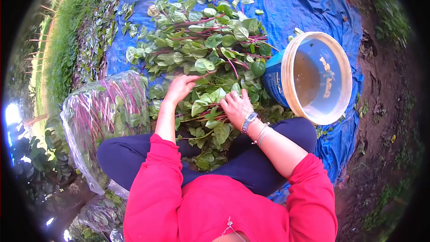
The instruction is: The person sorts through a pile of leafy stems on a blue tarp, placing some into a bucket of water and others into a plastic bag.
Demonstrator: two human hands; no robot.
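Observation:
My left hand (pixel 181 88) pinches a thin reddish stem, with a green leaf (pixel 204 65) just beyond the fingertips. To its right, my right hand (pixel 237 107), wearing a watch and bracelets, is closed around a bunch of purple-stemmed leafy greens (pixel 210 103) that look like Malabar spinach. The bunch lies over my crossed legs, and its stem ends are partly hidden by that hand. Past both hands spreads a large loose pile of the same leafy stems (pixel 192 36).
A blue tarp (pixel 295 0) lies under the pile. At right a tilted bucket (pixel 291 80) holds some cloudy water. A clear plastic bag (pixel 107 107) packed with purple stems stands at left, and another bag (pixel 101 215) sits lower left. Muddy ground (pixel 380 107) borders the tarp.

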